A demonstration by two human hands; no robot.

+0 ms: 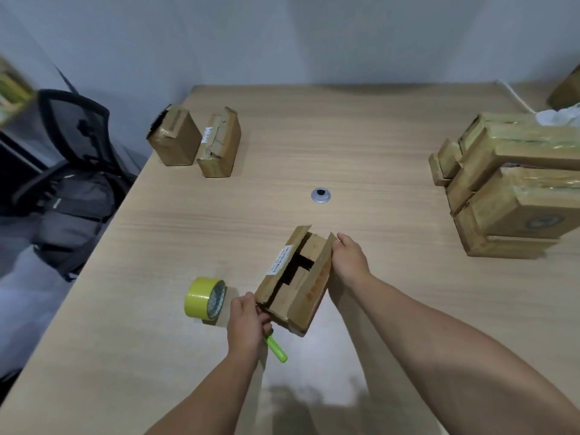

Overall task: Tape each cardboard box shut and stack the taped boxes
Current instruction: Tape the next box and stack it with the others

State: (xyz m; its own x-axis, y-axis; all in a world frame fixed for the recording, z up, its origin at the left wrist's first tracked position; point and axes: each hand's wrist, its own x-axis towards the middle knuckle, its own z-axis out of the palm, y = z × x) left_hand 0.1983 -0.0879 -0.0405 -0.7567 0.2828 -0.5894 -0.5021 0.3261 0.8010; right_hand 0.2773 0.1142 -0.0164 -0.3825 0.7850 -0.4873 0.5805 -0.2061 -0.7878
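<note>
A small cardboard box (309,288) with its top flaps ajar lies near the table's front middle. My left hand (248,323) grips its near left corner, fingers curled. A green marker-like tool (276,348) pokes out from under that hand. My right hand (350,259) holds the box's right side near the far corner. A roll of yellow-green tape (205,298) stands on edge just left of the box. Two more untaped boxes (175,136) (219,144) stand at the far left. A stack of taped boxes (514,189) sits at the right.
The wooden table (361,146) has a round metal cable grommet (320,195) in its middle. A black office chair with a grey backpack (72,196) stands off the left edge. Another box (566,89) and white plastic sit at the far right corner.
</note>
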